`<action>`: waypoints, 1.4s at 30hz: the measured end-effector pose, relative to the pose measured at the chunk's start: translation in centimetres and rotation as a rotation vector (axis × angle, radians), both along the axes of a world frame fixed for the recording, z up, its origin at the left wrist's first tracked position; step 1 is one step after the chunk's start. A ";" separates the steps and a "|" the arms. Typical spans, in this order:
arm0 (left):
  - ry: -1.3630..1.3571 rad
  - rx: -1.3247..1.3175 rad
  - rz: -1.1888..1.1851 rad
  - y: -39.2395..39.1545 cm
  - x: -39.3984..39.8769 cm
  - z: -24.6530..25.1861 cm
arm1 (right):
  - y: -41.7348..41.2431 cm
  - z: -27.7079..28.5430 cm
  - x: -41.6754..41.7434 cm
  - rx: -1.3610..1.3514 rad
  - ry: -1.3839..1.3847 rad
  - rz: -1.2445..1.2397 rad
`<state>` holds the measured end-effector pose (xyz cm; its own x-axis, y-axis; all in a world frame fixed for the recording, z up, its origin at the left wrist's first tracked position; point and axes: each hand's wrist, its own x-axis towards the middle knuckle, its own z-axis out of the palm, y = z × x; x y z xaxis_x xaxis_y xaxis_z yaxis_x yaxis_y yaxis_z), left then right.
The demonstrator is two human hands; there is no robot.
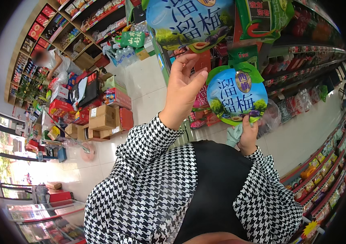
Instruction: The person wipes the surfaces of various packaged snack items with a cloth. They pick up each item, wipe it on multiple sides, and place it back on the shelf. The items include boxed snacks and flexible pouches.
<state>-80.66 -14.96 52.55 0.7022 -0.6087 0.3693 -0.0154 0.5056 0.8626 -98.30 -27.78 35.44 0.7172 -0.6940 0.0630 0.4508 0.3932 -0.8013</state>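
Note:
My left hand is raised, fingers curled and thumb apart from them, with nothing seen in its grasp. Just above it hangs a large blue-and-green snack pouch with printed plums and large writing. My right hand pinches the bottom edge of a similar blue prune pouch, lower and to the right. A pale teal cloth is bunched in that same hand. Behind the lower pouch's top is a dark green packet. At the upper right hangs a green seaweed packet.
Shelves of packaged goods run along the right, with tiered snack racks lower down. On the left, cardboard boxes crowd a counter, and a person is behind it. A glass-topped case stands at the lower left.

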 end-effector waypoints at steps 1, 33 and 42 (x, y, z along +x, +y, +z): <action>0.034 -0.033 -0.006 -0.2 -0.2 0.0 | 0.3 0.0 0.1 0.015 -0.001 -0.015; 0.007 -0.359 -0.471 6.8 -6.2 11.3 | 4.1 6.3 2.1 0.218 -0.126 0.134; 0.110 -0.469 -0.564 7.3 -6.2 10.7 | 4.0 7.9 2.9 0.206 -0.152 0.154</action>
